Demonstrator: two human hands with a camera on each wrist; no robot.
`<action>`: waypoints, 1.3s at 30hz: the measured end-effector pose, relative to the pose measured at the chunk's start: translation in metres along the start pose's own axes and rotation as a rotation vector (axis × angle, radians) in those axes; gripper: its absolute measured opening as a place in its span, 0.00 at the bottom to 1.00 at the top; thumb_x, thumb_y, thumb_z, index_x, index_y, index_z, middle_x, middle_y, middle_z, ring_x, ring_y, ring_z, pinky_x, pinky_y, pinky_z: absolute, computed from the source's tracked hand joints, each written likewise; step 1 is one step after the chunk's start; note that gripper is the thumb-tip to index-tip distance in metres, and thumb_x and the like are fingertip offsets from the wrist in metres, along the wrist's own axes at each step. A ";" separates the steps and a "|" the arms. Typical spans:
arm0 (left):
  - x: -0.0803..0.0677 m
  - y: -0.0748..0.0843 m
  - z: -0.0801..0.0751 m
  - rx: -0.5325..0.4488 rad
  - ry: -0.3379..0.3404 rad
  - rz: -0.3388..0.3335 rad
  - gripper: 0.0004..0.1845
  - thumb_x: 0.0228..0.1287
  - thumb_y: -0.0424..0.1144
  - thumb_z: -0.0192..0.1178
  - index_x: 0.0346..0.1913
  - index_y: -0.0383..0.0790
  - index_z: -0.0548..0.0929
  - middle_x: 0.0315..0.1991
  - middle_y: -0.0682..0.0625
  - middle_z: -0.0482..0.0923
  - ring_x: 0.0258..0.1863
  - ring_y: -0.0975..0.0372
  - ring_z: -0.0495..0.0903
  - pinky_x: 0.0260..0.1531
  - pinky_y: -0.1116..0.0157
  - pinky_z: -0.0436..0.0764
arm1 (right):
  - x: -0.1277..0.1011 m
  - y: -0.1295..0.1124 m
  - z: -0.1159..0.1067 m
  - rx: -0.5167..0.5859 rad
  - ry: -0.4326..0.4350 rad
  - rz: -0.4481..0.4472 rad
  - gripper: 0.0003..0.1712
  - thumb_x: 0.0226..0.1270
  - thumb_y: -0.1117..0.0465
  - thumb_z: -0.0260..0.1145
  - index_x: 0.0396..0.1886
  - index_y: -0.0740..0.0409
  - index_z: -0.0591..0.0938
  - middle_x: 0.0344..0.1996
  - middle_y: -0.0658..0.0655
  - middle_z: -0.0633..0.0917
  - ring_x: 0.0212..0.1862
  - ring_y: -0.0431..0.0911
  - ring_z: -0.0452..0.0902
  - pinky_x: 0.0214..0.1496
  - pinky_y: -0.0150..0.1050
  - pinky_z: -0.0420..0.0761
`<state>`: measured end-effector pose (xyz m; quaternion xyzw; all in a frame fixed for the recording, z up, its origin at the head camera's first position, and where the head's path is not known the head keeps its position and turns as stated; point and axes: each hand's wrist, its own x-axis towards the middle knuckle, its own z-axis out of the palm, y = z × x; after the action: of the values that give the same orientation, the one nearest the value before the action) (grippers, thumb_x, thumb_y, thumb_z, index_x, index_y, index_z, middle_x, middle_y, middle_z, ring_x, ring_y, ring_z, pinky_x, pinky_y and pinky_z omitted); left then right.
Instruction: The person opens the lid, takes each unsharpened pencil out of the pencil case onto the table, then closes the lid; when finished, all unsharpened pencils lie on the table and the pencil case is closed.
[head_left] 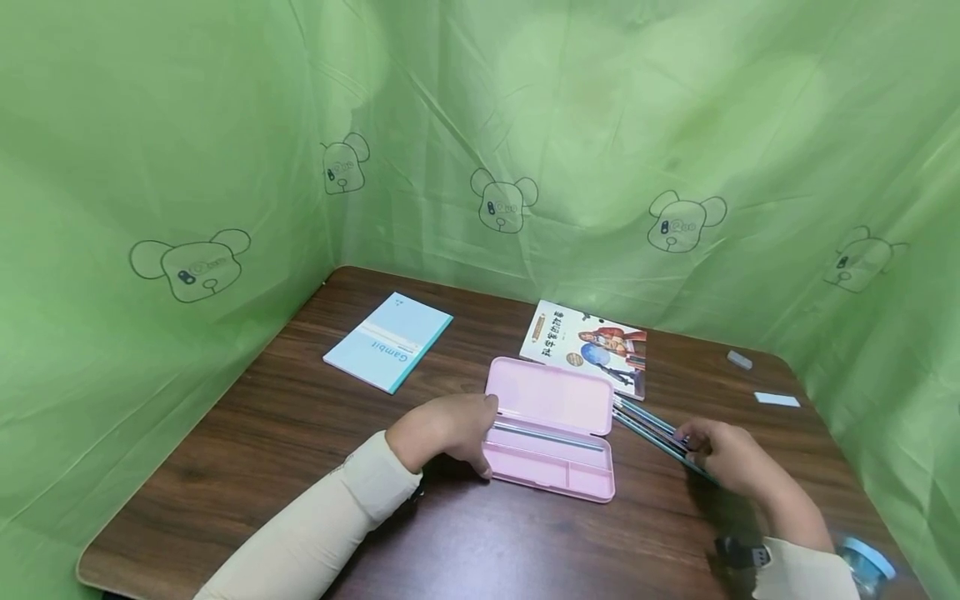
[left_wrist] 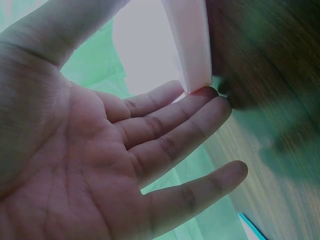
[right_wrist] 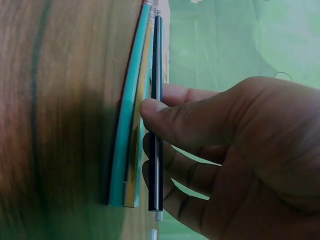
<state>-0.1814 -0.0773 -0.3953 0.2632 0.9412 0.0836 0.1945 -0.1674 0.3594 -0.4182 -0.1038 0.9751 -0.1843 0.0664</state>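
A pink pencil case point(head_left: 551, 396) lies with its lid raised on the wooden table; one pencil point(head_left: 547, 435) rests in its long compartment. At its left end is my left hand point(head_left: 457, 429), with the thumb by the near corner and the fingers near the lid. In the left wrist view, nearly straight fingers point(left_wrist: 175, 135) touch the case's edge point(left_wrist: 192, 50). To the right of the case, my right hand point(head_left: 731, 454) pinches a dark pencil point(right_wrist: 156, 180) between thumb and fingers. Teal point(right_wrist: 122, 150) and yellow point(right_wrist: 134, 160) pencils lie beside it on the table.
A light blue notebook point(head_left: 390, 337) lies at the back left. Behind the case is a picture book point(head_left: 592, 346). An eraser point(head_left: 739, 359) and a white strip point(head_left: 776, 399) lie at the right. A blue-lidded jar point(head_left: 866, 562) stands by my right forearm. Green curtains surround the table.
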 end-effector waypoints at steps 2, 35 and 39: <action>0.000 0.000 0.001 -0.001 -0.002 0.001 0.44 0.51 0.58 0.90 0.60 0.34 0.80 0.48 0.49 0.86 0.47 0.61 0.84 0.62 0.59 0.87 | 0.001 0.000 0.003 -0.001 -0.002 0.000 0.17 0.61 0.76 0.72 0.48 0.57 0.90 0.34 0.52 0.87 0.40 0.46 0.81 0.44 0.47 0.80; -0.001 -0.001 0.001 -0.013 0.006 0.009 0.43 0.51 0.57 0.90 0.59 0.34 0.80 0.47 0.49 0.86 0.46 0.61 0.84 0.60 0.59 0.87 | 0.005 0.000 0.008 -0.033 -0.021 0.042 0.17 0.63 0.76 0.73 0.48 0.57 0.90 0.36 0.54 0.87 0.41 0.49 0.82 0.43 0.50 0.81; -0.001 -0.001 0.001 -0.016 0.007 0.009 0.43 0.51 0.57 0.90 0.59 0.33 0.80 0.48 0.48 0.86 0.46 0.61 0.85 0.61 0.58 0.87 | 0.005 -0.001 0.008 -0.032 -0.021 0.047 0.17 0.63 0.76 0.72 0.49 0.57 0.90 0.37 0.55 0.87 0.42 0.50 0.82 0.43 0.51 0.82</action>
<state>-0.1808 -0.0781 -0.3965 0.2656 0.9400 0.0927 0.1931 -0.1708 0.3547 -0.4255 -0.0836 0.9794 -0.1657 0.0793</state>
